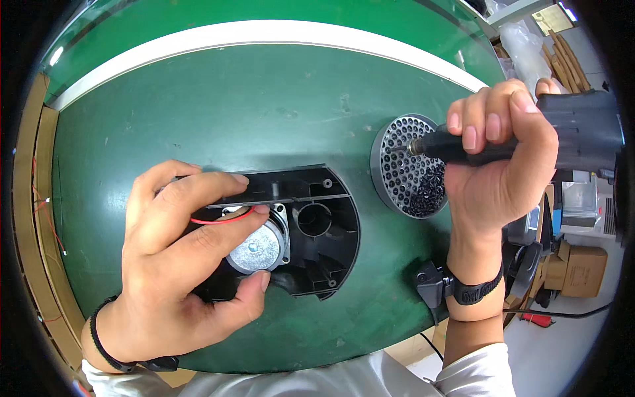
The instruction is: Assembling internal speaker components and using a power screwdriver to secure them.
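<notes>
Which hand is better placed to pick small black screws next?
Probably the right hand: it grips the black power screwdriver, bit over the round grey perforated tray. The left hand partly covers the silver round speaker in the black plastic housing.

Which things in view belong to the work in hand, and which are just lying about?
Apparently in use:
black housing
silver speaker
red wire
dark power driver
round tray
black screws

Seemingly lying about:
cardboard box
clear plastic bag
thin wires at left edge

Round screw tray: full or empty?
Partly filled: small dark screws heap at the lower right of the round tray, while its perforated plate shows on the left.
</notes>
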Demonstrator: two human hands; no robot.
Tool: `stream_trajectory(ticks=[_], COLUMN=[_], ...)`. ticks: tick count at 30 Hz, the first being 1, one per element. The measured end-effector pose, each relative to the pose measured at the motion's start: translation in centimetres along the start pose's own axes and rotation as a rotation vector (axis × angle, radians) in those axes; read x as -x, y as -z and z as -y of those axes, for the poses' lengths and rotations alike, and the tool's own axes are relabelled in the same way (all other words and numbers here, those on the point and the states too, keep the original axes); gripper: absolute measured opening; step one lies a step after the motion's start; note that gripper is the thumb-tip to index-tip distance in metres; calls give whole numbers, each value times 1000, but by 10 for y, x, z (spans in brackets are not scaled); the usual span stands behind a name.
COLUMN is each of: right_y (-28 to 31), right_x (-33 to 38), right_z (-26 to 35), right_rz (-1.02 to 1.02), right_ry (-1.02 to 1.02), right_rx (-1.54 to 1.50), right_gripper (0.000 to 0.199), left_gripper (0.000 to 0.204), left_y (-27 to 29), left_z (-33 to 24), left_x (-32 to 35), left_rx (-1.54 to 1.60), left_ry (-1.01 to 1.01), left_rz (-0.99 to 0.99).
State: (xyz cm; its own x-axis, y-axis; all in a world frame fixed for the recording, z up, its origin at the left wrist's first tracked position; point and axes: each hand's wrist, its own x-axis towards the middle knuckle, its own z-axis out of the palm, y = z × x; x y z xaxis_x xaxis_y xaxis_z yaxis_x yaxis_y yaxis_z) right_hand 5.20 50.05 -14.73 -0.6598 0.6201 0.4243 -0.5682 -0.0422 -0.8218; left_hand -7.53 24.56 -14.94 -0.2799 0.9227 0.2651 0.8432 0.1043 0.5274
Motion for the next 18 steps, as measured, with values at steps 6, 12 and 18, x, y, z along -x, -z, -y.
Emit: stream_trajectory(ticks=[6, 12, 18], right_y=[-9, -4, -7], right_x=[-1, -2, -1], right_z=[2, 8, 46], right_rz=[-108, -114, 55], right_ry=[55, 59, 149], right_rx=[247, 311, 150], right_gripper=[20, 23, 10], left_gripper=[53, 51, 50], left_y=[-1, -3, -8], left_z=[0, -3, -8], left_x=[-1, -4, 0], left_rx=[-7, 9, 35], left_ry=[-27, -44, 8], left_rz=[-29, -43, -109])
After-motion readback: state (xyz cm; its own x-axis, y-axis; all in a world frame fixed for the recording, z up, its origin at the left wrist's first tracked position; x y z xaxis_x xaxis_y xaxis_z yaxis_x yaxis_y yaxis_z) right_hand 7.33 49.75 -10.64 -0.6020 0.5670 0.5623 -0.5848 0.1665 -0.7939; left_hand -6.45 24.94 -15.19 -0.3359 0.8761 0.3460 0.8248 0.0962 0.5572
